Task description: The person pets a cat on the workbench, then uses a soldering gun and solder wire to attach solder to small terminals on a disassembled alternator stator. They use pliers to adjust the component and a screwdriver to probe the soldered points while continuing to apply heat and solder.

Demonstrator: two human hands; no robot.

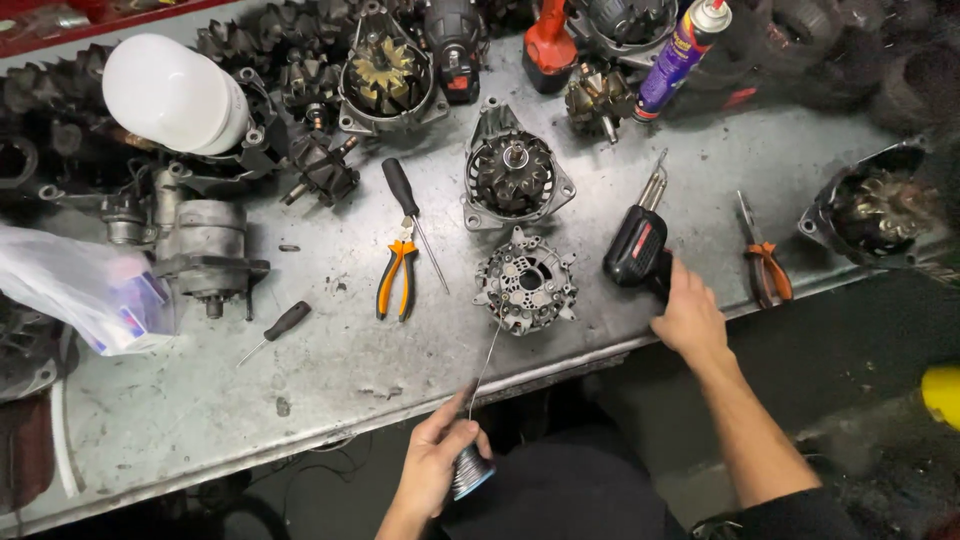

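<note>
Head view: solder spool (470,470) below the bench edge, gripped in left hand (440,462), wire (487,358) running up to the rectifier plate (526,280); right hand (688,318) wrapped around black soldering gun (637,245); orange pliers (397,280) lying left

Handle of the soldering gun (637,246) hidden under the right hand (689,316) — grip form unclear. Solder spool (470,472) half covered by the left hand (437,458). Spray can (683,52) cut off by the top edge. Yellow object (942,394) cropped at right — kind impossible to tell. Contents of the plastic bag (85,285) blurred.
</note>
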